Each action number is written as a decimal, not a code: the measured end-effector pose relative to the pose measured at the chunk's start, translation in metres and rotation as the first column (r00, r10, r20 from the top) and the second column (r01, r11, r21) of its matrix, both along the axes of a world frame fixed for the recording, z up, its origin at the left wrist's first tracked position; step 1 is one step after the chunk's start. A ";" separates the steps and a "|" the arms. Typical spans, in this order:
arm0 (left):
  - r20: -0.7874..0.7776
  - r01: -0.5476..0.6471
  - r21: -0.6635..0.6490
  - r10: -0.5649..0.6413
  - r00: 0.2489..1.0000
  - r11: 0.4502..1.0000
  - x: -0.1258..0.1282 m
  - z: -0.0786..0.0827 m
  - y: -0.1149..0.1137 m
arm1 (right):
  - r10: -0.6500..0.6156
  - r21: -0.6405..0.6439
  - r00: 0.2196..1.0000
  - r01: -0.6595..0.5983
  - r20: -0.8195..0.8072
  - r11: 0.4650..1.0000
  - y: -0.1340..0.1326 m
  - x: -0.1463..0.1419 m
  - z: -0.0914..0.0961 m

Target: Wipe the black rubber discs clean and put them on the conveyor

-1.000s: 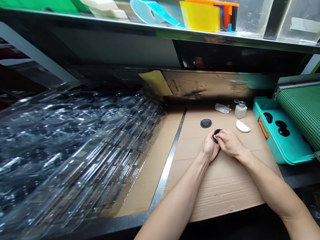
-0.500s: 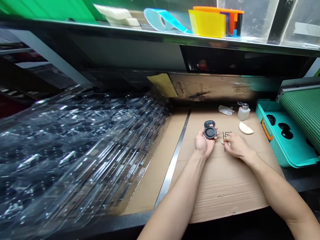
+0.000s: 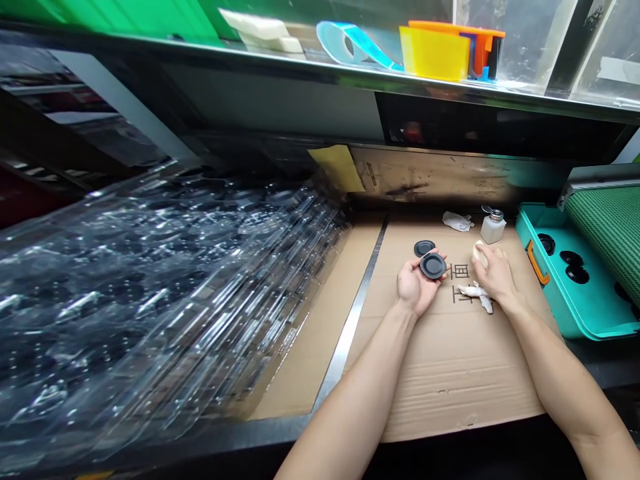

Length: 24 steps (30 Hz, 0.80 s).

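My left hand (image 3: pixel 419 285) holds a round black compact case (image 3: pixel 433 265) from below. Its lid (image 3: pixel 424 248) stands open on the far side, and the base faces up. To the right, my right hand (image 3: pixel 495 270) has its fingers closed on a cream half-round sponge (image 3: pixel 479 252), which they partly cover. A crumpled white cloth (image 3: pixel 477 295) lies on the cardboard (image 3: pixel 440 360) just below my right hand, over printed black characters. Beyond the sponge stands a small white bottle (image 3: pixel 493 227) with a metal top.
Stacked clear plastic trays (image 3: pixel 200 300) fill the left side. At right, a teal bin (image 3: pixel 565 310) with black round parts sits beside a green conveyor belt (image 3: pixel 607 217). Another crumpled white piece (image 3: pixel 457 221) lies near the bottle. A shelf (image 3: pixel 300 63) crosses overhead.
My right hand has let go of the white cloth, moved up and right, and closed on the half-round sponge. My left hand still holds the compact case. The view has shifted slightly.
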State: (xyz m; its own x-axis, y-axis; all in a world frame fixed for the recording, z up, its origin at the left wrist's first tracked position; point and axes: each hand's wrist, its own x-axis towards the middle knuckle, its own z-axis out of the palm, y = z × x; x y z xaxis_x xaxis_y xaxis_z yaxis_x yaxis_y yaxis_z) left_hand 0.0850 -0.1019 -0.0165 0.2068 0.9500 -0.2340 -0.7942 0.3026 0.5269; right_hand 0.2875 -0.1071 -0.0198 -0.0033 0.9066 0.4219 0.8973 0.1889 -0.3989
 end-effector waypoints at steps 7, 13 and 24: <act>0.056 0.074 0.029 -0.076 0.996 0.997 0.011 0.000 -0.007 | 0.244 0.091 0.968 -0.249 0.064 0.964 -0.038 -0.075 0.004; 0.045 0.036 0.011 -0.037 0.998 0.999 0.012 -0.002 -0.006 | 0.075 0.104 0.992 -0.086 0.106 0.991 -0.027 -0.072 0.000; 0.016 0.146 -0.016 -0.145 0.989 0.989 0.007 -0.007 -0.003 | 0.220 0.042 0.946 -0.236 0.237 0.971 -0.035 -0.076 0.000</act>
State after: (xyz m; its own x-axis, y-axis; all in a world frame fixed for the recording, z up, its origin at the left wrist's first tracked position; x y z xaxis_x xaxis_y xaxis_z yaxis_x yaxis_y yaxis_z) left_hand 0.0915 -0.1049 -0.0234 0.3462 0.9055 -0.2453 -0.7490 0.4242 0.5090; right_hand 0.2117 -0.1420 -0.0203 -0.3101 0.8392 0.4468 0.8928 0.4185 -0.1664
